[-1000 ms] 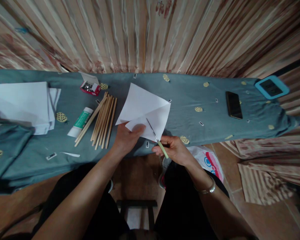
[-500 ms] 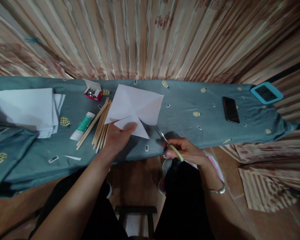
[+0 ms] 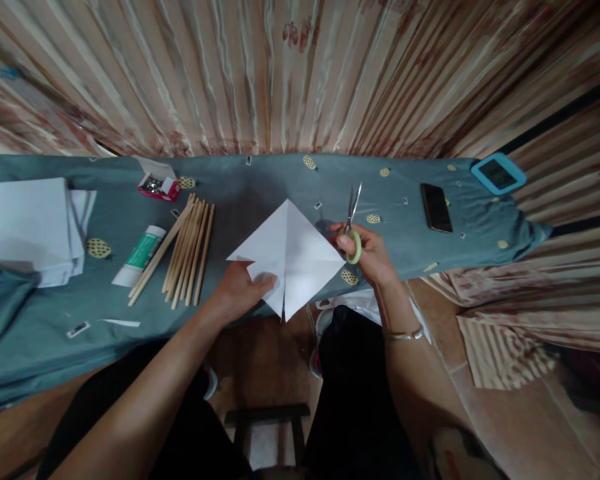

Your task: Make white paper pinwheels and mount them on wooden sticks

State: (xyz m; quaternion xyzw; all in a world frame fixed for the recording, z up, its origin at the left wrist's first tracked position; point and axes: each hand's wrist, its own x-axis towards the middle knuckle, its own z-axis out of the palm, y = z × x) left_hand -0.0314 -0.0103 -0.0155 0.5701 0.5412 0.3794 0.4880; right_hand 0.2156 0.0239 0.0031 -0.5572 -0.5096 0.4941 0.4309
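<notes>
A square sheet of white paper [image 3: 307, 260] is pinched at its left side by my left hand [image 3: 243, 290], thumb on top. It is turned like a diamond, with crease lines through its middle and a slit running up from the near corner; another cut shows at the left corner, by my fingers. In my right hand [image 3: 367, 250], just right of the paper, is a pair of scissors [image 3: 355, 237] with pale green handles. Their blades point away from me, slightly parted, and are clear of the paper.
Left of the paper lie several wooden sticks [image 3: 187, 253], a glue stick [image 3: 139, 255], a small red box of metal pieces [image 3: 159, 183] and a stack of white paper [image 3: 23, 223]. A phone [image 3: 436, 208] and a blue-framed device [image 3: 499, 173] lie right on the cloth-covered table [image 3: 260, 177].
The paper has been turned to a diamond and brought nearer to me. My right hand has risen beside it, and the scissors now point away from me. The view has shifted right.
</notes>
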